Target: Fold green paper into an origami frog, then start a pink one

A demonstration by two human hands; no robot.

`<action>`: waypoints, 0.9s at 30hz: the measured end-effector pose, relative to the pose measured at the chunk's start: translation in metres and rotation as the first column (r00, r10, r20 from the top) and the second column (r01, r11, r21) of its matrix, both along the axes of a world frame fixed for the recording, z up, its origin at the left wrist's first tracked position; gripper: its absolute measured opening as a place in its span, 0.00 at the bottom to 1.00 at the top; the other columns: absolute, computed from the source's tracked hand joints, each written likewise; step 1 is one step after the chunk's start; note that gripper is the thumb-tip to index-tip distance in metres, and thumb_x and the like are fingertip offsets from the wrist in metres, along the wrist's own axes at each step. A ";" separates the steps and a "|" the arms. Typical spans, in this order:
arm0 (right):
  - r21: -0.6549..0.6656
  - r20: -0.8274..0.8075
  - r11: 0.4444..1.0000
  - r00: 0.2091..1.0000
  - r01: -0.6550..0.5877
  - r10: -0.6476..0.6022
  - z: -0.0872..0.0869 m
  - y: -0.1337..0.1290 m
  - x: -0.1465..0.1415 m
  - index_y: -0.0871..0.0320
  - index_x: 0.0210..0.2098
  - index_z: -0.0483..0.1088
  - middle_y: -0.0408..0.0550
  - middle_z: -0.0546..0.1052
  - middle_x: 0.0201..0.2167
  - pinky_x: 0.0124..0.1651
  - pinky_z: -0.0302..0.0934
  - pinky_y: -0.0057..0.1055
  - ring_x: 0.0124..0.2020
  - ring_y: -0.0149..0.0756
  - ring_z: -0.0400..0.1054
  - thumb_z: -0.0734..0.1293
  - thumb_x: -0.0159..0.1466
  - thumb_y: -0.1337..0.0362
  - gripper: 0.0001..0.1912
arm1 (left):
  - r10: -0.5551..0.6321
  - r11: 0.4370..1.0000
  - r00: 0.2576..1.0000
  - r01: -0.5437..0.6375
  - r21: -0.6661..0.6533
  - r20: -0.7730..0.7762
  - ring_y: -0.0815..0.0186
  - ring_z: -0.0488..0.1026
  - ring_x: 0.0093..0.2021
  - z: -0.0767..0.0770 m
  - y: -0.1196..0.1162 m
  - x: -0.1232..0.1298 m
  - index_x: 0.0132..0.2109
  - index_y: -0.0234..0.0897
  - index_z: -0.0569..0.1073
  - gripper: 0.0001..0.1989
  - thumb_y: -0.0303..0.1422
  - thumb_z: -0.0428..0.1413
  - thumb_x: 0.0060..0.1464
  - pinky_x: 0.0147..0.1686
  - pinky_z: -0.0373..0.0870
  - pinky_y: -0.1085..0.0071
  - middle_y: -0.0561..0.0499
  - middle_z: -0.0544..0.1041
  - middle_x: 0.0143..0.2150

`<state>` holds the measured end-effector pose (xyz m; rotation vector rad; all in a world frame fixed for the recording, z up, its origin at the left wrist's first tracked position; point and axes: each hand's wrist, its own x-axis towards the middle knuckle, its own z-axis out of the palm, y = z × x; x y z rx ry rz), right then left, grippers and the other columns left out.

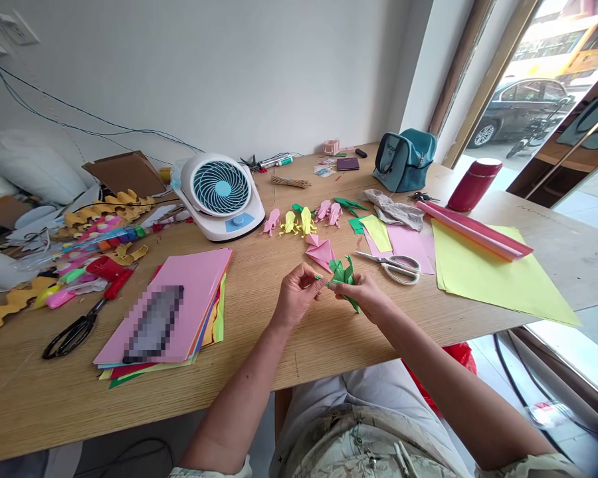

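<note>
Origami (pixel 341 271), green | held between: left grip (pixel 298 292), pinching its tip; right grip (pixel 363 293), pinching its body

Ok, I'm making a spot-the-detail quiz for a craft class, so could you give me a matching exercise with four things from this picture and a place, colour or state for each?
1. green paper figure
2. fan
3. white-handled scissors
4. flask

A. dark red
B. on the table, near the right hand
C. held in the fingers
D. white and blue

Pairs: 1-C, 2-D, 3-B, 4-A
</note>
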<state>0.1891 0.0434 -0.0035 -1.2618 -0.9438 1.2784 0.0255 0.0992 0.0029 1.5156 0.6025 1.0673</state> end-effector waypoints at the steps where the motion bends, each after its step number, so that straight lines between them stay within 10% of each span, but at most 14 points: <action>1: -0.006 -0.010 1.000 1.000 -0.001 0.001 0.000 0.000 0.000 0.60 0.22 0.72 0.42 0.70 0.20 0.32 0.57 0.30 0.26 0.30 0.63 0.79 0.42 0.48 0.23 | -0.024 1.000 1.000 0.024 0.020 -0.002 0.75 0.66 0.22 0.002 0.000 -0.001 0.32 0.36 0.70 0.12 0.37 0.65 0.52 0.23 0.66 0.78 0.59 0.69 0.23; 8: -0.007 -0.028 1.000 1.000 0.008 -0.009 -0.001 -0.001 0.005 0.58 0.22 0.70 0.42 0.69 0.21 0.32 0.57 0.31 0.25 0.31 0.63 0.79 0.43 0.48 0.23 | -0.110 0.977 0.992 0.118 0.177 -0.054 0.72 0.73 0.31 0.015 -0.002 -0.008 0.38 0.36 0.76 0.06 0.34 0.62 0.56 0.32 0.75 0.75 0.53 0.73 0.35; 21: 0.178 0.159 0.983 0.984 0.050 -0.079 0.001 -0.004 0.007 0.56 0.36 0.75 0.38 0.67 0.24 0.33 0.52 0.30 0.27 0.30 0.56 0.76 0.51 0.48 0.21 | -0.168 0.966 0.983 0.149 -0.209 -0.078 0.72 0.73 0.28 0.010 0.006 -0.008 0.41 0.35 0.78 0.17 0.40 0.68 0.47 0.30 0.77 0.74 0.53 0.77 0.30; 27: 0.164 0.226 0.986 0.973 0.019 -0.056 0.004 -0.006 0.007 0.57 0.31 0.73 0.39 0.64 0.22 0.30 0.50 0.30 0.25 0.30 0.53 0.74 0.51 0.45 0.21 | -0.152 0.981 0.980 0.134 -0.142 -0.126 0.70 0.74 0.32 0.011 0.004 -0.009 0.41 0.35 0.81 0.14 0.37 0.67 0.47 0.33 0.76 0.72 0.49 0.81 0.35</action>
